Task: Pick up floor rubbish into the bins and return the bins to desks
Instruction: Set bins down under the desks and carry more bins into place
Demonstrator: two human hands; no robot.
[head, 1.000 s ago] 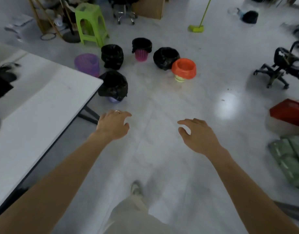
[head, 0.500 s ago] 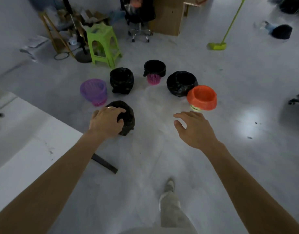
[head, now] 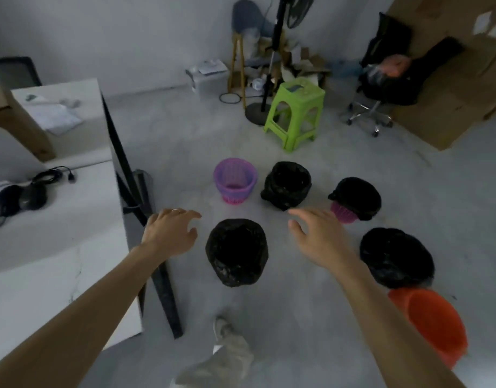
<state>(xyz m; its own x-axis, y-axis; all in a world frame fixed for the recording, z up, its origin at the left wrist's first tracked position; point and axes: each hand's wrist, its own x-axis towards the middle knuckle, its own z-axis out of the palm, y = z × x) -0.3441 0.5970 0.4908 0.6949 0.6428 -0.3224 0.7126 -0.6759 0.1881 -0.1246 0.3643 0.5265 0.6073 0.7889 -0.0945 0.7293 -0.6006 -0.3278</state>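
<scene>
While both are hanging empty with fingers loosely spread, left hand (head: 171, 233) and right hand (head: 316, 239) are flanking the nearest black-lined bin (head: 237, 252) on the floor, touching nothing. Half a second ago the left hand was overlapping that bin; now the bin is sitting clear between them. Orange bin (head: 434, 323) is now showing low right, white desk (head: 45, 247) just left.

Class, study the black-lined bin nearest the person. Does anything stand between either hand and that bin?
Nothing visible does. The left hand hovers to the left of the black-lined bin and the right hand to its right, both open, with only bare floor showing in the gaps.
</scene>
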